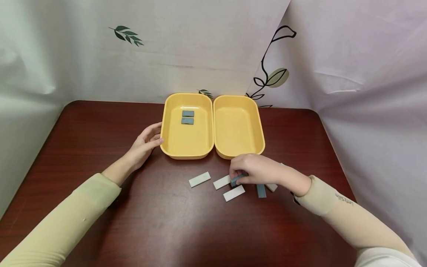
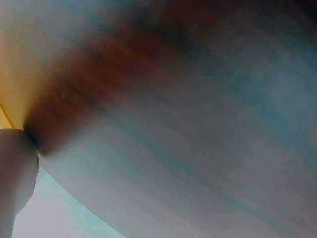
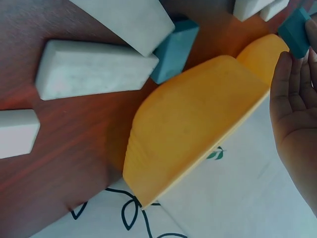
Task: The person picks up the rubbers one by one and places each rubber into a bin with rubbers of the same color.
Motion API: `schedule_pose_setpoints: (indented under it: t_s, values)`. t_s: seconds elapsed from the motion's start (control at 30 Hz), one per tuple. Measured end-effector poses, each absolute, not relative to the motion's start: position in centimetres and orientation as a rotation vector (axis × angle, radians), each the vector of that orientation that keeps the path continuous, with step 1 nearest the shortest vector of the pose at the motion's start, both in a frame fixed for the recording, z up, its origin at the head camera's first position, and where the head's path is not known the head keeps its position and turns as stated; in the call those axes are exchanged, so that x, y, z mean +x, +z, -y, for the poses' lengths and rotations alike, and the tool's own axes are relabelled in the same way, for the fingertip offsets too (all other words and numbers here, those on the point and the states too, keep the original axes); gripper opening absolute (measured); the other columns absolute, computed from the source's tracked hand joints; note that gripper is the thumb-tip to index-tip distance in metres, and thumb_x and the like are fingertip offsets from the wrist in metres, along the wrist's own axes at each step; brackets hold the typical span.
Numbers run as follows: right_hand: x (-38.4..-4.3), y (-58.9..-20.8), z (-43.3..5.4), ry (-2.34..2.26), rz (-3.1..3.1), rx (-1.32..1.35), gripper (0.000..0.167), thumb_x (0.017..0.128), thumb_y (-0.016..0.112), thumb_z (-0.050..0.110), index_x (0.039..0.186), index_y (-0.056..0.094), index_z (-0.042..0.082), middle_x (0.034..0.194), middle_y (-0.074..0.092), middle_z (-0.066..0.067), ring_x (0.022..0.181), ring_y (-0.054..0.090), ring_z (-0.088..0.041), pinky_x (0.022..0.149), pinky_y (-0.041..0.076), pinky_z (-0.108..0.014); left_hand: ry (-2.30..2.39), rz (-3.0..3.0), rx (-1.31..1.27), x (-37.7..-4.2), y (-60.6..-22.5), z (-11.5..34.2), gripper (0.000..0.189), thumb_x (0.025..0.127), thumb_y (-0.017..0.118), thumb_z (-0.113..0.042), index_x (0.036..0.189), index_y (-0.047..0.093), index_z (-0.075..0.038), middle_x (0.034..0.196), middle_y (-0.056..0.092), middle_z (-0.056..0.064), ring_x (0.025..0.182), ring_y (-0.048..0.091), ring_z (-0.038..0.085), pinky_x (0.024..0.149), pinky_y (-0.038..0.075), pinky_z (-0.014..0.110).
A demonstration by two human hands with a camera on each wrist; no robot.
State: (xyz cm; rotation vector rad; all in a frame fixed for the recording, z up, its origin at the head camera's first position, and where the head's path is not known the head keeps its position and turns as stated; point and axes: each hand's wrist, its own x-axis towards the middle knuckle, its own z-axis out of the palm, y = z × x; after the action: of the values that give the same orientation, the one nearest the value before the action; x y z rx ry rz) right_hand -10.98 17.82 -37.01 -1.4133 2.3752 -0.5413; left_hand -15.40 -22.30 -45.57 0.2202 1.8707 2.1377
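Note:
Two yellow trays stand side by side at the table's far middle. The left tray (image 1: 168, 142) holds two blue-grey blocks (image 1: 188, 117); the right tray (image 1: 260, 133) has nothing in it. My left hand (image 1: 151, 138) rests with relaxed fingers against the left tray's outer wall. Just in front of the right tray, my right hand (image 1: 235, 178) pinches a blue-grey block (image 1: 237, 180) at table level. The right wrist view shows that block (image 3: 296, 30) at my fingertips (image 3: 311, 34) beside the tray (image 3: 198, 124). The left wrist view is a blur of table and a finger (image 2: 15, 173).
White blocks lie on the dark red table in front of the trays (image 1: 199, 179), (image 1: 221, 182), (image 1: 234, 193), (image 1: 271, 187). Another blue-grey block (image 1: 261, 190) lies under my right wrist. Draped cloth walls close in the back and both sides.

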Motion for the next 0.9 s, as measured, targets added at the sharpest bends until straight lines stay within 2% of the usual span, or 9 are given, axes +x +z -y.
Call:
schedule_pose_setpoints:
  t_s: [0.33,0.73,0.9]
  values:
    - [-12.2,-35.9,-16.8,-0.672,-2.401,-1.447,0.017,0.088,0.086,0.008,0.094,0.073,0.017,0.088,0.065,0.006,0.083,0.061,-0.010,0.076,0.055,-0.026,2.144,-1.873,0.213,-15.3,-45.4,22.3,0.063,0.108,0.057,-0.003,0.165,0.031,-0.007,0.153,0.046,0.000,0.131,0.054,0.009,0.105,0.047,0.014]
    - [-13.6,-34.9,-16.1,-0.724,-2.448,-1.421,0.014,0.090,0.085,0.007,0.097,0.075,0.013,0.095,0.071,0.002,0.087,0.065,-0.010,0.080,0.060,-0.029,2.128,-1.880,0.192,-15.3,-45.5,22.1,0.064,0.108,0.057,-0.005,0.166,0.030,-0.008,0.151,0.047,-0.004,0.131,0.054,0.008,0.105,0.046,0.014]
    - [-14.3,-34.8,-15.9,-0.727,-2.472,-1.408,0.014,0.089,0.086,0.007,0.097,0.076,0.013,0.095,0.071,0.003,0.088,0.066,-0.010,0.082,0.059,-0.027,2.132,-1.880,0.188,-15.3,-45.5,22.1,0.064,0.108,0.057,-0.005,0.166,0.030,-0.008,0.149,0.048,-0.005,0.130,0.054,0.007,0.105,0.046,0.014]
